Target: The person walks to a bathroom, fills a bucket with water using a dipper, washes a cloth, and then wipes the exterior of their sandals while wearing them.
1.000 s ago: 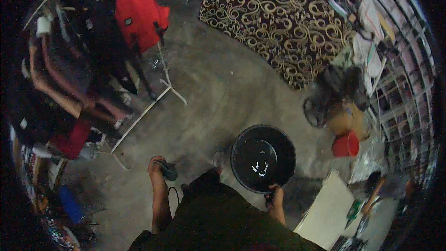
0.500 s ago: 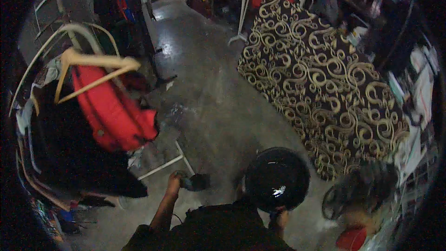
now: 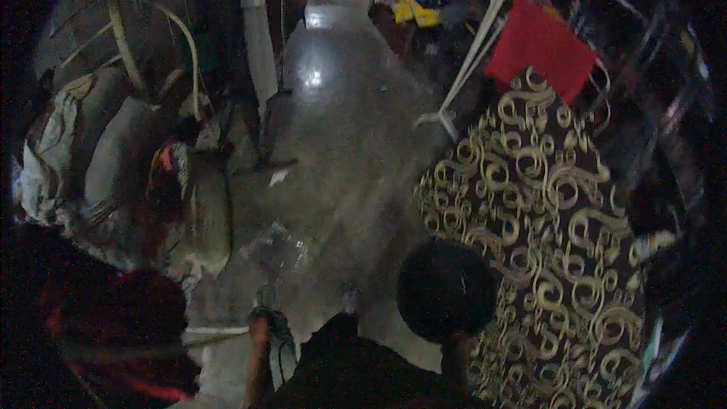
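Observation:
My right hand (image 3: 457, 345) grips a round black frying pan (image 3: 447, 289), held out in front of my body on the right, its dark inside facing up. The grip is dim, and the handle is mostly covered by the hand. On the left, my left hand (image 3: 259, 327) hangs low, closed on a crumpled grey-green cloth (image 3: 280, 329) that droops beside my dark clothing. Blur and poor light hide the separate fingers.
A dark cover with curling beige patterns (image 3: 530, 204) lies along the right, with a red panel (image 3: 541, 49) at its far end. Stuffed sacks (image 3: 121, 159) stand left, near dark and red garments (image 3: 121, 318). Grey concrete floor (image 3: 341, 144) runs ahead between them.
My view has shifted forward past the hanging red garment and wooden hanger. The patterned cover now lies nearer, beneath the pan. Both hands keep their hold; the left one appears lower and further left.

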A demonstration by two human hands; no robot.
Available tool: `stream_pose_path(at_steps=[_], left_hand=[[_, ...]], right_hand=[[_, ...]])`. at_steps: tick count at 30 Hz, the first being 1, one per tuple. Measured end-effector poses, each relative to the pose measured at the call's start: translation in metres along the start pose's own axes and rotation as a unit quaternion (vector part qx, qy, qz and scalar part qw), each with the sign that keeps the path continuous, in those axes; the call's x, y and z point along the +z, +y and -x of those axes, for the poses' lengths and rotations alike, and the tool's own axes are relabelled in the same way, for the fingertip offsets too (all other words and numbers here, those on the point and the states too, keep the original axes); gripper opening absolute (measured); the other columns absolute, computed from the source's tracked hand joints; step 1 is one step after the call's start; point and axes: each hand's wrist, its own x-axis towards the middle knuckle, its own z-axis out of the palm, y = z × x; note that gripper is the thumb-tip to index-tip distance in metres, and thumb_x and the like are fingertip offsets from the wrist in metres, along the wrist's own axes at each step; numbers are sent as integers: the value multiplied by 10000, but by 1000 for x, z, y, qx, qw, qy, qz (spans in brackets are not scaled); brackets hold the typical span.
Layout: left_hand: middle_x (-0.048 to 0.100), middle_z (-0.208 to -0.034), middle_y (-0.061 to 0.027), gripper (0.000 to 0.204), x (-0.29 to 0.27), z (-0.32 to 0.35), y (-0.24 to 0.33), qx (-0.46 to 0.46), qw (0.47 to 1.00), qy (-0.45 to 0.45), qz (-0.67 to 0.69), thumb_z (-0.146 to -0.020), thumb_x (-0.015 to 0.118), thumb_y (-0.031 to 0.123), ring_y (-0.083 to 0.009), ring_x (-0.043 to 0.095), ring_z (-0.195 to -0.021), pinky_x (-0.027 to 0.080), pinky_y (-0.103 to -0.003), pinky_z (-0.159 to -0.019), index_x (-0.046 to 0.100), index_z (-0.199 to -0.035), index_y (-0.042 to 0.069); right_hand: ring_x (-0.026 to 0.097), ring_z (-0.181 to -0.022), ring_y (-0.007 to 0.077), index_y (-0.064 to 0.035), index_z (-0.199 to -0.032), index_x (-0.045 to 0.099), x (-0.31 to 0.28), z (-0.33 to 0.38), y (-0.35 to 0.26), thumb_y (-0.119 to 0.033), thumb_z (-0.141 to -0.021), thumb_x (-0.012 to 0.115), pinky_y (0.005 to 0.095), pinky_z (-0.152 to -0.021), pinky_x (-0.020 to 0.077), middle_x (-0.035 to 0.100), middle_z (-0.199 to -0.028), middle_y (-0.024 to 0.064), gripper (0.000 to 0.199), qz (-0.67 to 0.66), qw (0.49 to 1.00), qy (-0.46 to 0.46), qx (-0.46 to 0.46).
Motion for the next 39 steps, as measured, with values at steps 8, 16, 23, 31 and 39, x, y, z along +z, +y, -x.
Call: stream_pose_path(at_steps=[8, 16, 23, 31, 39], left_hand=[[580, -873, -140, 350, 208, -297, 267, 18, 999, -12, -26, -808, 473, 263, -250, 554, -790, 439, -350, -687, 542, -1008, -15], [593, -912, -146, 369, 309, -607, 303, 84, 993, 9, -79, -794, 488, 291, -266, 566, -825, 447, -384, -701, 557, -1006, -4], [593, -911, -149, 360, 384, -767, 383, -42, 989, 145, -3, -794, 492, 285, -272, 567, -825, 446, -385, -703, 557, -1004, 0], [593, -908, -152, 349, 441, -1097, 492, -75, 983, 168, -18, -793, 497, 278, -278, 567, -825, 446, -385, -705, 558, -1002, 4], [593, -906, -155, 338, 548, -1468, 655, 11, 997, 38, -69, -793, 501, 271, -285, 568, -825, 446, -386, -707, 558, -1000, 9]], right_hand=[[441, -554, 134, -130, -782, 512, 223, -215, -144, -269, -756, 529, 268, -468, 338, 439, -645, -13, 143, -2, 999, 11, 30], [445, -577, 133, -130, -783, 514, 486, -452, -237, -264, -743, 535, 272, -488, 343, 450, -665, -11, 142, -14, 999, -10, 41], [449, -596, 132, -130, -784, 516, 738, -632, -352, -260, -733, 541, 276, -506, 348, 460, -682, -8, 142, 39, 996, -61, 54], [454, -619, 131, -129, -785, 518, 1038, -809, -432, -255, -720, 547, 281, -525, 353, 471, -702, -5, 144, 52, 994, -68, 69], [459, -641, 130, -129, -785, 520, 1291, -911, -487, -249, -708, 553, 285, -545, 359, 483, -722, -2, 147, 14, 996, -34, 81]])
